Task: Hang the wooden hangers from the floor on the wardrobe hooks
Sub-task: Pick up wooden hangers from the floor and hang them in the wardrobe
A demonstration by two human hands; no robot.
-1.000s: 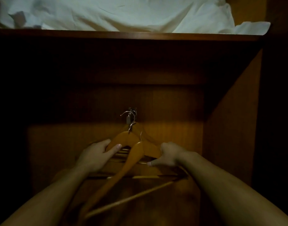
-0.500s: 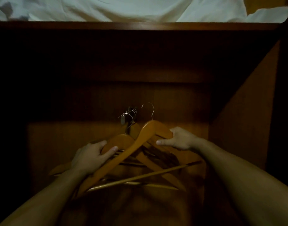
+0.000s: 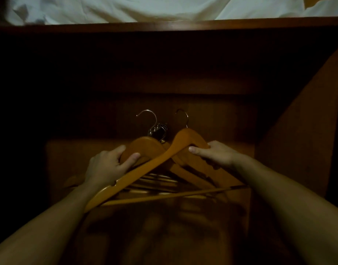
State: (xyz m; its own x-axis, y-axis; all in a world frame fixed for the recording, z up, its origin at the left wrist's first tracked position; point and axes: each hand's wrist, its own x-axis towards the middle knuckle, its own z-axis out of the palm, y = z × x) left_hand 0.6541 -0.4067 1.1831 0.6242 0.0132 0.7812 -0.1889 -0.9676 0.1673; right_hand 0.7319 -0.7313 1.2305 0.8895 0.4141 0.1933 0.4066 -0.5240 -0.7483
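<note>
My right hand [image 3: 215, 153] grips the right shoulder of a wooden hanger [image 3: 145, 169], which slants down to the left with its metal hook [image 3: 182, 116] pointing up. My left hand [image 3: 109, 165] holds a second wooden hanger [image 3: 145, 146] by its top, and its hook [image 3: 148, 117] also stands free. Behind them several more hangers [image 3: 183, 169] lie stacked, their hooks bunched at a small metal fitting [image 3: 158, 130] in the dim wardrobe. The stacked hangers are partly hidden by the two I hold.
A dark wooden shelf edge [image 3: 164, 25] runs across the top, with white bedding [image 3: 145, 8] above it. A wooden side panel [image 3: 298, 121] closes the space on the right. The left side is in deep shadow.
Both hangers have risen off the pile. The left one's hook has lifted clear of the bunched hooks, and my right hand has raised its hanger a little higher.
</note>
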